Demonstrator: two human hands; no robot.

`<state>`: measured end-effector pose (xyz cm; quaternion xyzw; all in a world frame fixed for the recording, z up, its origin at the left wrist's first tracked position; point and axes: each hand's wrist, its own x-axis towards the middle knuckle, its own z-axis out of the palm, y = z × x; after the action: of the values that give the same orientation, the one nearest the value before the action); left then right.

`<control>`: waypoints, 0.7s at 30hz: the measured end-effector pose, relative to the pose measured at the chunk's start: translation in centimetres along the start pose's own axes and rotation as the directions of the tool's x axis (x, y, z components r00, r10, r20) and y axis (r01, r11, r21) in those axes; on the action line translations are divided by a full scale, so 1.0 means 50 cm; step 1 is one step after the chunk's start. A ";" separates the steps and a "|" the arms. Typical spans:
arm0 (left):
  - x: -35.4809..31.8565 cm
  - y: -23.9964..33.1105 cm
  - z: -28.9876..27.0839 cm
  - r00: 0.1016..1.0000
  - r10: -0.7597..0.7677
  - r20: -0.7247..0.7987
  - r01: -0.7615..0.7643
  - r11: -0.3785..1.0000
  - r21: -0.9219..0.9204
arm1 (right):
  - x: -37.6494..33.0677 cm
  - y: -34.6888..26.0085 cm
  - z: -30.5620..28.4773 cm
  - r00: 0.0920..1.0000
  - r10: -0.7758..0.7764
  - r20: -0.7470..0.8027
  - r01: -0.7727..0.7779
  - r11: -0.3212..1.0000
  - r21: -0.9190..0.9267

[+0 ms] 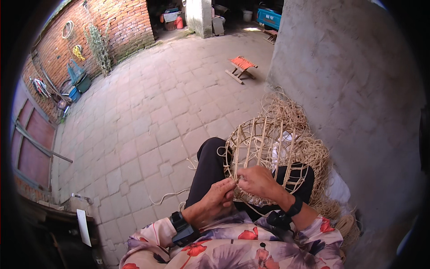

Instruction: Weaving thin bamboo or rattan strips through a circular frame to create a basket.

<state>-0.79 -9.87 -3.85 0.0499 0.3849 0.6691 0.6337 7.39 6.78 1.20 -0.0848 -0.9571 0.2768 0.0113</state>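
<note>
Both hands [217, 195] [259, 181] pinch the woven frame [249, 157] with their fingers [228, 182], heaped cord [311, 157] crowding between it and the wall [349, 89].

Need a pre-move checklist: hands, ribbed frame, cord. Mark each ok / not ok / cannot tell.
1. Left hand at frame's near-left rim: ok.
2. Right hand beside it, fingertips close together: ok.
3. Grip between fingertips: cannot tell, fingers hide it.
4. Rounded ribbed frame over the lap, dark trousers beneath: ok.
5. Tan cord heap clear of frame: cannot tell, they overlap in view.
6. Floor free of loose cord: not ok, pale strand trails left of the legs.
</note>
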 end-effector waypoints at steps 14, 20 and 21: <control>0.035 -0.039 -0.008 0.858 0.507 0.080 -0.412 0.589 0.695 | -0.007 -0.034 0.003 0.959 -0.280 -0.036 0.234 0.859 -0.455; 0.020 -0.027 0.006 0.949 0.312 -0.049 -0.233 0.796 0.559 | -0.003 -0.024 -0.013 0.831 -0.556 -0.021 0.421 0.652 -0.630; 0.021 -0.027 0.005 0.950 0.309 -0.050 -0.231 0.801 0.552 | -0.004 -0.029 -0.018 0.836 -0.547 0.034 0.428 0.612 -0.665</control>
<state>0.26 -8.96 -4.89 0.2341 0.5889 0.6190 0.4639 7.43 6.03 2.74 0.1575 -0.9731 -0.0941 0.1391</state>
